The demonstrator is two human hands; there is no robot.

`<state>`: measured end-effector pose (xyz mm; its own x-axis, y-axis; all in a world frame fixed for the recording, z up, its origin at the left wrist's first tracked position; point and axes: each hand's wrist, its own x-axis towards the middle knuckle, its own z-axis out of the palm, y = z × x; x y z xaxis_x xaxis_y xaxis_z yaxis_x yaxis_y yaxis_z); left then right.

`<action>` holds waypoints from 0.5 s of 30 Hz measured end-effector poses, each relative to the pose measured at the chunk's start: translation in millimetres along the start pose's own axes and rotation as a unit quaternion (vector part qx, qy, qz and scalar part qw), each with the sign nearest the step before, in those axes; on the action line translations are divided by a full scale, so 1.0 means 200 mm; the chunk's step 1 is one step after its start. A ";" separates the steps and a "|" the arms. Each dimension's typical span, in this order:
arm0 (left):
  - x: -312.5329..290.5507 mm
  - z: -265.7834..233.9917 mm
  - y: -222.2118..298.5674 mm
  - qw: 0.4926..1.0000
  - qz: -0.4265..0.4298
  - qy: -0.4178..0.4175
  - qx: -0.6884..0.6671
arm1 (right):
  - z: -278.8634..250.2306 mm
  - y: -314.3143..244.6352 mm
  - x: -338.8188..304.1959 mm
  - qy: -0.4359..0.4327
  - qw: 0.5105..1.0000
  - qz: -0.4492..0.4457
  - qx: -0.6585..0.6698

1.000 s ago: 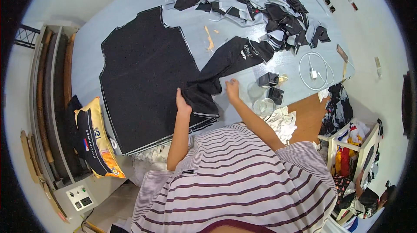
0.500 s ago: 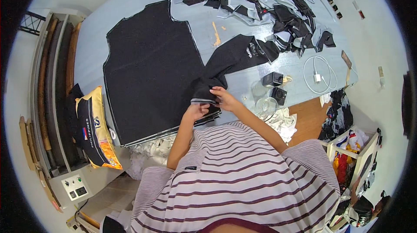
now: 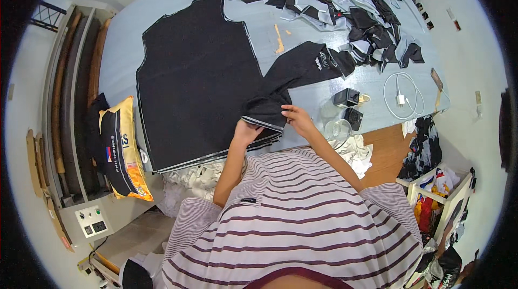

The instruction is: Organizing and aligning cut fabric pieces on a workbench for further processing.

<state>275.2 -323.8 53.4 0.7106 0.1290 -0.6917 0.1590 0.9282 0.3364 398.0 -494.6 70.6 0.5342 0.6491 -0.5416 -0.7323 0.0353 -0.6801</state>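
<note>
Beside the panel [image 3: 199,78], the big black piece spread flat on the counter [image 3: 124,57], both hands work on a black sleeve [image 3: 294,76]. That sleeve runs from the panel's near right corner out to the right, its wide end bunched at the panel's near edge. Left hand [image 3: 246,130] pinches the sleeve's pale-trimmed hem, its grip closed on the cloth just off the panel's near right corner. Right hand [image 3: 298,119], a little right of that corner, holds the same hem, fingers closed over its edge.

Judging from how things lie, the cutting looks mostly done: the panel lies smooth with clean edges, and scraps [image 3: 345,3] are heaped beyond its far right corner. Still to do, it seems, is laying this sleeve flat, since its hem is lifted and crumpled. Chargers [image 3: 348,97] and a white cable [image 3: 402,92] sit right of the panel.
</note>
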 end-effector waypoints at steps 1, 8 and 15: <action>-0.03 -0.04 0.01 0.994 -0.020 -0.036 -0.103 | -0.02 0.01 -0.01 -0.002 1.000 0.002 -0.001; -0.08 -0.15 -0.03 0.998 0.060 0.006 0.014 | -0.01 0.00 -0.05 -0.017 0.999 0.012 0.040; -0.11 -0.02 -0.04 0.989 0.124 0.073 -0.014 | -0.02 -0.06 -0.04 0.011 0.998 0.010 0.054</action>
<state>254.9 -332.6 63.5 0.6178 0.4014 -0.6761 -0.0291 0.8709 0.4905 404.2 -503.6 81.1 0.5278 0.6337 -0.5655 -0.7834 0.1061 -0.6124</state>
